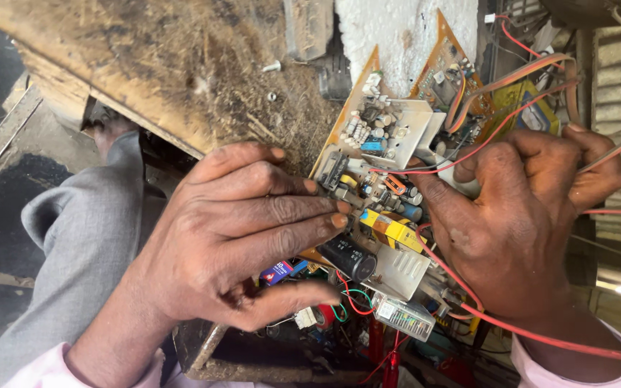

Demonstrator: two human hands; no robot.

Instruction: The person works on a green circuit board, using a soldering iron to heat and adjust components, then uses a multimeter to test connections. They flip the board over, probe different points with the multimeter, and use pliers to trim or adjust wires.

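Your left hand [238,237] clamps the circuit board [375,179] by its near edge, tilting it above the workbench's [181,65] front edge, while your right hand [526,215] closes around its red wires [497,129], steadying the components toward you.

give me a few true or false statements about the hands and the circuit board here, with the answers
1. Both hands touch the circuit board. True: the left hand and the right hand grip it from opposite sides.
2. The wires crossing the board are blue. False: they are red.
3. A large black capacitor sits near the left hand's fingers. True.
4. The left hand holds a screwdriver. False: it holds only the board.
5. The board lies flat on a cleared table. False: it is held up over a cluttered wooden bench.
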